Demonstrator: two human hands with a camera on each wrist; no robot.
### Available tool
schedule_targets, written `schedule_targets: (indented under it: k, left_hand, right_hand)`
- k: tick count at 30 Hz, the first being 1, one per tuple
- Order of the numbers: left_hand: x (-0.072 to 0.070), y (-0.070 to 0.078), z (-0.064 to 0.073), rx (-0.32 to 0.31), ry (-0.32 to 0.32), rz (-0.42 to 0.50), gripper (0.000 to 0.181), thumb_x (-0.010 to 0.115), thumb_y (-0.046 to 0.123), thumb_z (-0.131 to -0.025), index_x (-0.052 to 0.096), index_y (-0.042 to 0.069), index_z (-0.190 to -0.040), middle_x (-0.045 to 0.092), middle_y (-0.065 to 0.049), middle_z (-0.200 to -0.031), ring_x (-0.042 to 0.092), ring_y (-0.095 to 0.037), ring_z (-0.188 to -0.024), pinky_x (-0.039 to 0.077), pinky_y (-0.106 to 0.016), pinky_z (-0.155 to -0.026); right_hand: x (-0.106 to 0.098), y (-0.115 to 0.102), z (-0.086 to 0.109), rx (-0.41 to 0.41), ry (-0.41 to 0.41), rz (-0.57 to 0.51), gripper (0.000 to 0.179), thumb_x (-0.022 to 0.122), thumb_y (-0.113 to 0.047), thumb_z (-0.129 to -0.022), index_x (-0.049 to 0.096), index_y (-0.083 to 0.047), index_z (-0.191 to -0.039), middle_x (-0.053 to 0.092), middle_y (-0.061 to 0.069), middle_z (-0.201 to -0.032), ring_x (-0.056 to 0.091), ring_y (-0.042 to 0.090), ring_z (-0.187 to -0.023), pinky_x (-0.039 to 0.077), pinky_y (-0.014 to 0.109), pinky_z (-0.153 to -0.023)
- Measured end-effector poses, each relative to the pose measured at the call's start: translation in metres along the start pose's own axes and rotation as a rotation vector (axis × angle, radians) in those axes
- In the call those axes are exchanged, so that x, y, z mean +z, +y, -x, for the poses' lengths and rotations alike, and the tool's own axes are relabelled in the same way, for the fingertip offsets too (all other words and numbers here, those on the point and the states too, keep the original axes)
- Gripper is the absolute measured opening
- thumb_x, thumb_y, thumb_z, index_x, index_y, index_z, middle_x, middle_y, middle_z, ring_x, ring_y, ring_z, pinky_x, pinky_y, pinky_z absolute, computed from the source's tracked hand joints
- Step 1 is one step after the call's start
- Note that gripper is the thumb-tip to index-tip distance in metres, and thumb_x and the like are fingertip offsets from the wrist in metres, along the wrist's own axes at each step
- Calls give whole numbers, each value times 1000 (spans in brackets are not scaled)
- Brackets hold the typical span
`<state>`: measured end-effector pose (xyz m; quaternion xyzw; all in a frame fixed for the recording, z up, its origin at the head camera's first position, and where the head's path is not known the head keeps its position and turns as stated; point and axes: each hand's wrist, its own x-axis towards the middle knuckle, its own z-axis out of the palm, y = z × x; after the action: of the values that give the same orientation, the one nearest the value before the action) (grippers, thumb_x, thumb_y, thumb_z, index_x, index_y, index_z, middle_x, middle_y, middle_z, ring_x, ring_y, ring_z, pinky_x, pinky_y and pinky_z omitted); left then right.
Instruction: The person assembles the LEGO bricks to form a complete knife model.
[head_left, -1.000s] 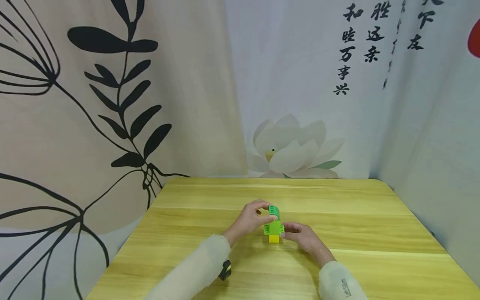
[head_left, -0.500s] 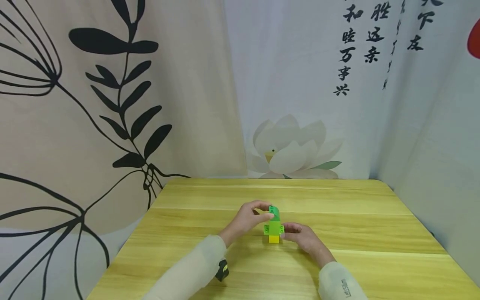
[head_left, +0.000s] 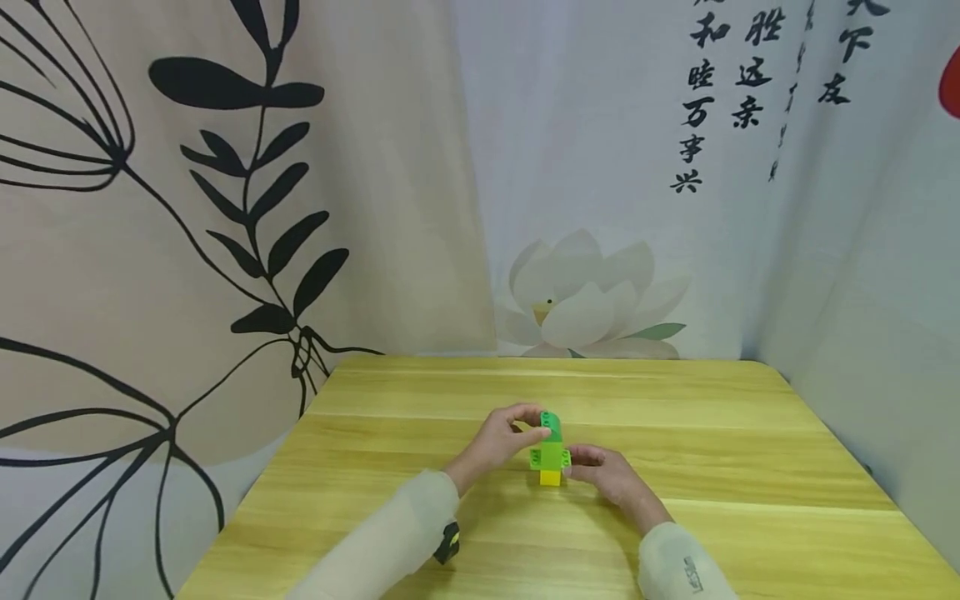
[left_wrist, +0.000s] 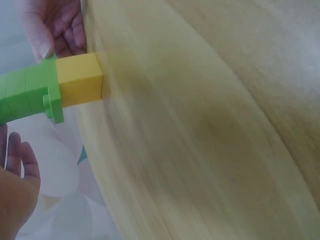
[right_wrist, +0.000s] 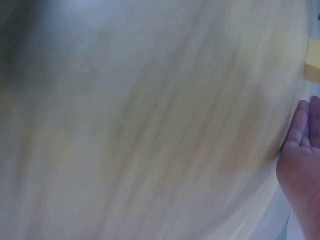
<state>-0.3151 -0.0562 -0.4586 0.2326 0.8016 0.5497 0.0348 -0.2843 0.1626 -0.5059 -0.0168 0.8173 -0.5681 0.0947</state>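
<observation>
A small tower of toy bricks stands upright on the wooden table, in the middle of the head view. Its foot is a yellow brick (head_left: 550,478). Above that come light green bricks (head_left: 551,455), with studded pieces jutting out left and right. A darker green curved brick (head_left: 551,427) tops the tower. My left hand (head_left: 498,437) pinches this top brick between thumb and fingers. Low on the other side, my right hand (head_left: 611,475) grips the right-hand studded piece with thumb and forefinger. In the left wrist view, the right thumb (left_wrist: 45,47) meets the light green edge.
The wooden table (head_left: 750,450) reaches back to a printed curtain (head_left: 397,208) with dark plants, a pale lotus and writing. A black and yellow object (head_left: 447,543) shows under the left sleeve (head_left: 390,533).
My left thumb has slid slightly leftward on the top brick. The tower and my right hand keep their places; the head view has shifted a little.
</observation>
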Motion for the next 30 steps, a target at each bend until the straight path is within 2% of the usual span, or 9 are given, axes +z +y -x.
schedule_targets:
  k: [6, 13, 18, 21, 23, 26, 30]
  left_hand:
    - [5, 5, 2, -8, -2, 0, 27, 69, 19, -95, 68, 14, -121, 65, 1, -108, 56, -23, -106, 46, -34, -86]
    - [1, -7, 1, -31, -28, -33, 38, 71, 37, -93, 66, 22, -128, 65, 7, -111, 57, -23, -109, 47, -36, -88]
    - [1, -19, 10, -6, -35, -87, 42, 71, 35, -93, 64, 22, -132, 66, 6, -114, 59, -18, -108, 49, -32, -85]
    - [2, -20, 12, 3, -14, -96, 44, 72, 34, -92, 63, 22, -133, 66, 3, -115, 59, -20, -108, 49, -34, -86]
    - [1, -18, 12, 24, 1, -114, 48, 73, 35, -91, 61, 22, -136, 66, 1, -117, 59, -23, -111, 49, -38, -90]
    - [-1, -13, 11, 103, 24, -156, 55, 74, 33, -91, 56, 18, -140, 64, -7, -123, 58, -27, -114, 47, -47, -93]
    - [-2, -8, 12, 201, 51, -209, 61, 77, 28, -88, 52, 16, -143, 62, -10, -128, 58, -22, -114, 48, -50, -93]
  right_hand:
    - [-1, 5, 1, 0, 16, 1, 45, 76, -26, -89, 65, -7, -128, 65, 7, -124, 57, 30, -118, 42, 54, -100]
    - [0, 9, 2, -4, 22, -12, 46, 76, -28, -89, 65, -7, -128, 66, 7, -123, 57, 30, -118, 43, 54, -100]
    - [2, 8, 0, -19, 19, -17, 46, 77, -28, -88, 66, -7, -127, 66, 6, -122, 58, 29, -117, 43, 53, -99]
    - [2, 6, -1, -25, 16, -19, 46, 78, -28, -87, 66, -7, -126, 66, 6, -122, 58, 28, -116, 43, 53, -100]
    - [2, 6, -1, -30, 17, -17, 45, 77, -28, -87, 66, -8, -126, 66, 6, -122, 58, 29, -116, 43, 53, -100]
    - [1, 6, -1, -33, 17, -15, 45, 78, -28, -87, 66, -8, -126, 66, 6, -121, 58, 29, -116, 43, 53, -100]
    - [1, 6, -2, -32, 18, -20, 47, 78, -28, -87, 66, -8, -127, 66, 5, -121, 58, 28, -116, 43, 52, -100]
